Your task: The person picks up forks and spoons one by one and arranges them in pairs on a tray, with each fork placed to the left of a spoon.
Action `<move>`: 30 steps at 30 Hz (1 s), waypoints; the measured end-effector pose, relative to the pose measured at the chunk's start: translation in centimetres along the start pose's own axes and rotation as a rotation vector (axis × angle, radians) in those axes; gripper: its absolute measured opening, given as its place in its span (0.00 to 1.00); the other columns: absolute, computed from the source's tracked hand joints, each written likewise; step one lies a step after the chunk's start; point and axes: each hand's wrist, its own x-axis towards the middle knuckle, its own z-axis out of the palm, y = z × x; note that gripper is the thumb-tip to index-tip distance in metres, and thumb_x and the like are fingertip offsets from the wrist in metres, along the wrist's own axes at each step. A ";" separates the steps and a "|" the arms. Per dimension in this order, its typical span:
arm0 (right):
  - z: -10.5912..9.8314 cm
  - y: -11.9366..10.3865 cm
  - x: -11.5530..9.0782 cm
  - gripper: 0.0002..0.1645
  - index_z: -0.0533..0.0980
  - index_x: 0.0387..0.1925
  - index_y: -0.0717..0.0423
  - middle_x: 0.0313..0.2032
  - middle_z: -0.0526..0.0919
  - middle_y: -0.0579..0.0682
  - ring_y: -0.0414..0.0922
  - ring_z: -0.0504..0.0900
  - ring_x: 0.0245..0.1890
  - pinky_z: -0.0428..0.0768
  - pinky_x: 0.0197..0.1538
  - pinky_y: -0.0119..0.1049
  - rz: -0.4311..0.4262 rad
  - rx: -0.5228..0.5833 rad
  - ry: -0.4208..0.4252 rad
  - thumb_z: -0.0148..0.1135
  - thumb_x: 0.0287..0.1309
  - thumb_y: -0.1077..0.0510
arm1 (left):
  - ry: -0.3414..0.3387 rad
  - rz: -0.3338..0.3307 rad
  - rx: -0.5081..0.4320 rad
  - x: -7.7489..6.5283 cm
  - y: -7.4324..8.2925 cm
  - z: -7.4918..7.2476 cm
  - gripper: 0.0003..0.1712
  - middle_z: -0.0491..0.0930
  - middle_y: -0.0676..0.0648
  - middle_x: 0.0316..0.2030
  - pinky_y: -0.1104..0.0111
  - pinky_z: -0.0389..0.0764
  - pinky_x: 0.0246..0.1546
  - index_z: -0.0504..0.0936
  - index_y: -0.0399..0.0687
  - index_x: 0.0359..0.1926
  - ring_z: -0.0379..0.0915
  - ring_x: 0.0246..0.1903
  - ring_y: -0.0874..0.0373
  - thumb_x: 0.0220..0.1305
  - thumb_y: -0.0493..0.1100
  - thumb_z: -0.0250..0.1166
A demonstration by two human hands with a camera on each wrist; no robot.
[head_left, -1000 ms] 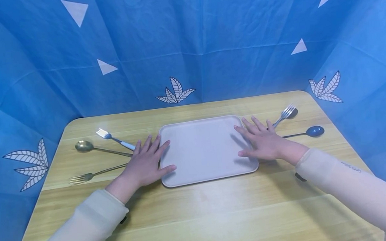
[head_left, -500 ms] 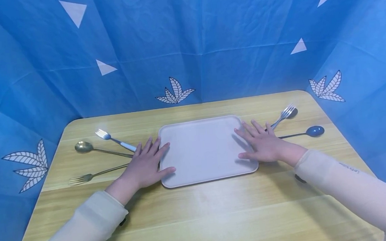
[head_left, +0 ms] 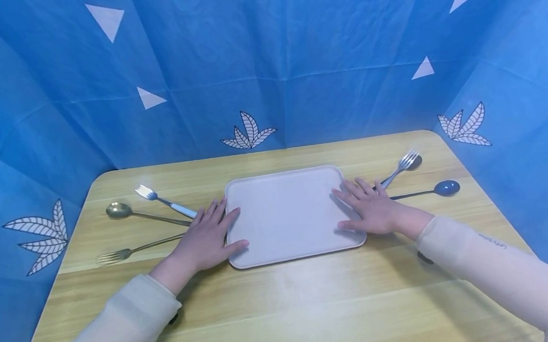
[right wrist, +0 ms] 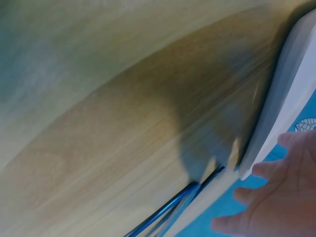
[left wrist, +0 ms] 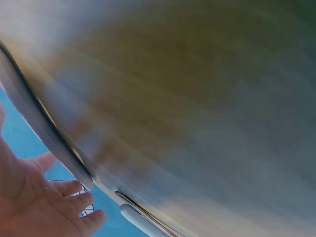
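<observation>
A pale rectangular tray (head_left: 286, 215) lies flat in the middle of the table. My left hand (head_left: 207, 242) is spread with straight fingers at its left edge, thumb overlapping the rim in the head view. At the opposite edge my right hand (head_left: 369, 206) is likewise spread, fingertips over the rim. The left wrist view catches the left palm (left wrist: 44, 202) beside the tray's side (left wrist: 44, 123); the right wrist view has the right palm (right wrist: 284, 197) near the tray's other side (right wrist: 281, 94). Neither hand grips anything.
Left of the tray lie a white-handled fork (head_left: 181, 210), a brass-coloured spoon (head_left: 120, 210) and a brass-coloured fork (head_left: 117, 255). On the right are a silver fork (head_left: 408, 160), a dark oval shape (head_left: 415, 164) beside it, and a dark blue spoon (head_left: 447, 188). Blue curtain (head_left: 199, 54) surrounds the table (head_left: 284, 313).
Both hands have sunk slightly towards the tray's edges, fingers still spread. The right hand has shifted a little down in the head view. The tray and cutlery stay in place.
</observation>
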 end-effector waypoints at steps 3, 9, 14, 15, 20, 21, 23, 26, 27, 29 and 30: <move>0.2 0.0 0.0 0.52 0.51 0.79 0.47 0.77 0.46 0.62 0.69 0.43 0.75 0.42 0.67 0.75 -0.005 0.002 0.009 0.47 0.65 0.25 | 0.003 0.003 -0.005 0.0 0.0 0.1 0.50 0.43 0.35 0.77 0.40 0.44 0.71 0.58 0.48 0.77 0.37 0.76 0.36 0.66 0.75 0.50; 0.4 0.1 -0.1 0.50 0.52 0.78 0.49 0.77 0.47 0.63 0.69 0.45 0.74 0.46 0.67 0.73 -0.016 0.027 0.040 0.48 0.67 0.27 | 0.026 0.018 -0.005 0.1 -0.2 0.4 0.46 0.46 0.33 0.77 0.42 0.48 0.72 0.62 0.44 0.75 0.40 0.75 0.36 0.69 0.71 0.50; 0.5 0.3 0.0 0.48 0.54 0.78 0.50 0.76 0.48 0.64 0.70 0.46 0.74 0.49 0.67 0.72 -0.021 0.031 0.048 0.46 0.68 0.28 | 0.054 0.046 -0.007 0.1 -0.3 0.2 0.42 0.51 0.30 0.74 0.45 0.52 0.71 0.67 0.38 0.71 0.45 0.74 0.34 0.71 0.66 0.53; 0.5 0.3 0.1 0.47 0.55 0.78 0.51 0.76 0.49 0.65 0.70 0.46 0.73 0.50 0.67 0.72 -0.026 0.033 0.053 0.46 0.69 0.29 | 0.059 0.053 -0.003 0.1 -0.3 0.2 0.41 0.52 0.30 0.74 0.45 0.52 0.71 0.68 0.37 0.70 0.46 0.74 0.34 0.71 0.65 0.54; 0.6 0.4 0.3 0.43 0.59 0.76 0.54 0.75 0.53 0.67 0.69 0.51 0.72 0.54 0.68 0.67 -0.043 0.026 0.083 0.46 0.71 0.32 | 0.074 0.047 0.005 0.3 -0.2 0.1 0.39 0.57 0.29 0.72 0.46 0.57 0.70 0.71 0.35 0.67 0.51 0.72 0.35 0.72 0.62 0.56; 0.6 0.4 0.3 0.43 0.60 0.75 0.55 0.74 0.54 0.68 0.69 0.53 0.72 0.55 0.68 0.67 -0.050 0.026 0.096 0.47 0.71 0.33 | 0.075 0.040 0.003 0.4 -0.1 0.0 0.38 0.58 0.29 0.72 0.47 0.58 0.70 0.71 0.34 0.67 0.52 0.72 0.35 0.72 0.61 0.56; 0.6 0.3 0.3 0.42 0.62 0.74 0.56 0.73 0.56 0.68 0.69 0.56 0.71 0.57 0.69 0.64 -0.057 0.027 0.118 0.50 0.71 0.35 | 0.079 0.025 -0.003 0.5 0.0 -0.1 0.35 0.60 0.29 0.71 0.47 0.60 0.69 0.72 0.33 0.66 0.54 0.71 0.36 0.72 0.58 0.58; 0.5 0.2 0.3 0.40 0.65 0.72 0.58 0.71 0.60 0.69 0.69 0.59 0.69 0.60 0.68 0.63 -0.062 0.035 0.150 0.55 0.69 0.38 | 0.082 0.007 -0.013 0.6 0.2 -0.2 0.31 0.62 0.29 0.70 0.48 0.61 0.69 0.73 0.31 0.64 0.57 0.70 0.36 0.72 0.51 0.60; 0.5 0.1 0.4 0.40 0.65 0.71 0.58 0.71 0.61 0.69 0.68 0.60 0.69 0.60 0.68 0.63 -0.060 0.039 0.158 0.57 0.69 0.39 | 0.084 0.006 -0.014 0.6 0.2 -0.2 0.30 0.63 0.29 0.69 0.48 0.61 0.68 0.73 0.30 0.63 0.58 0.70 0.36 0.72 0.50 0.61; 0.4 0.1 0.4 0.39 0.66 0.70 0.60 0.70 0.62 0.68 0.68 0.62 0.68 0.61 0.68 0.62 -0.053 0.042 0.168 0.60 0.67 0.41 | 0.090 0.005 -0.015 0.6 0.3 -0.3 0.28 0.64 0.28 0.68 0.48 0.62 0.68 0.74 0.29 0.61 0.59 0.69 0.36 0.71 0.47 0.62; 0.5 0.1 0.5 0.39 0.67 0.70 0.61 0.69 0.63 0.68 0.68 0.63 0.67 0.61 0.67 0.62 -0.051 0.041 0.173 0.60 0.67 0.42 | 0.093 0.005 -0.017 0.6 0.3 -0.3 0.27 0.64 0.28 0.68 0.48 0.63 0.67 0.75 0.29 0.61 0.60 0.69 0.35 0.71 0.47 0.62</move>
